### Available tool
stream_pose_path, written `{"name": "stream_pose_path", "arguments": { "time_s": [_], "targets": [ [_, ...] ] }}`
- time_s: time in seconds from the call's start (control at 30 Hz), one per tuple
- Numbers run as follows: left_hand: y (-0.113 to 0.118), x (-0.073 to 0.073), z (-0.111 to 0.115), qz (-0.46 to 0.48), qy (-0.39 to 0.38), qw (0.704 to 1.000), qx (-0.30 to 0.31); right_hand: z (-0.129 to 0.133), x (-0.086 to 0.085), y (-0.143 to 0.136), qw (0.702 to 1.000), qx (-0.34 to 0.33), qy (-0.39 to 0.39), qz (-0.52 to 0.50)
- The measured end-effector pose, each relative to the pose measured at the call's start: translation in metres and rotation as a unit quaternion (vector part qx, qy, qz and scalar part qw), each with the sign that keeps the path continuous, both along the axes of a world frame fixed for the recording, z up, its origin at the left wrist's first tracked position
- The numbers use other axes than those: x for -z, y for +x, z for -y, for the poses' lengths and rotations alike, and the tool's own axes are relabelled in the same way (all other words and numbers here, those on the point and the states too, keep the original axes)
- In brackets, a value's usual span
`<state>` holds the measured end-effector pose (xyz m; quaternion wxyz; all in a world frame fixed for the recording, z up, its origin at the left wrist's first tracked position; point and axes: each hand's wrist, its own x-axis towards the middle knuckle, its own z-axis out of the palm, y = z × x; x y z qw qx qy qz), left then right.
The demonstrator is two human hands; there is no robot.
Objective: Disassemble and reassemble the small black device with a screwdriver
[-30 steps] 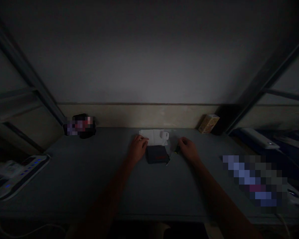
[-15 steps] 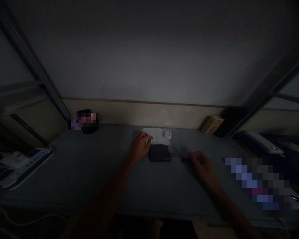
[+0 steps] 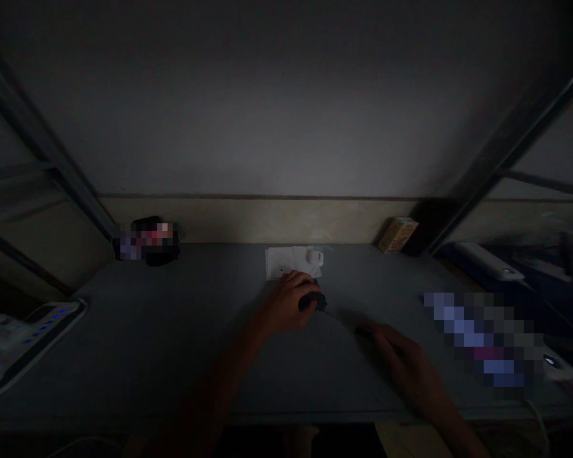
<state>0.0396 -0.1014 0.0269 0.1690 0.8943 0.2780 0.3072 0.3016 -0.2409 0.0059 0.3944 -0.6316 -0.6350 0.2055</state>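
My left hand [image 3: 293,302] is closed around a small dark piece [image 3: 311,299], which bulges between the thumb and fingers; its material is too dim to tell. A thin line [image 3: 332,313] runs from this piece toward my right hand [image 3: 398,356]. Low over the desk on the right, that hand is closed on a small dark object [image 3: 364,332] whose kind I cannot make out. Just beyond my left hand lies a white sheet [image 3: 279,261] with a small white item [image 3: 315,257] on its right side.
The grey desk [image 3: 172,343] meets a wall at the back. A small carton [image 3: 398,235] stands at the back right. At the left edge sits a power strip [image 3: 38,337] with blue lights. Blurred-out items [image 3: 477,343] lie at the right, and dark items [image 3: 162,254] at the back left.
My left hand has moved right and closed on the dark piece, which lay flat and square before. My right hand has shifted slightly right and toward me. The view has turned a little.
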Motion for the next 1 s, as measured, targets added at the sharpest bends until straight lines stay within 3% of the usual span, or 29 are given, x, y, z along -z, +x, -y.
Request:
{"name": "stream_pose_path", "arguments": {
  "time_s": [0.4,1.0],
  "targets": [
    [0.0002,0.0014,-0.0027,0.009,-0.009,1.000,-0.001,0.0002,0.0031,0.0019,0.999,-0.050,-0.012,0.014],
    [-0.0009,0.0036,-0.0049,0.008,-0.003,1.000,-0.003,0.0012,-0.0023,-0.0013,0.999,-0.039,0.006,0.025]
  ]
}}
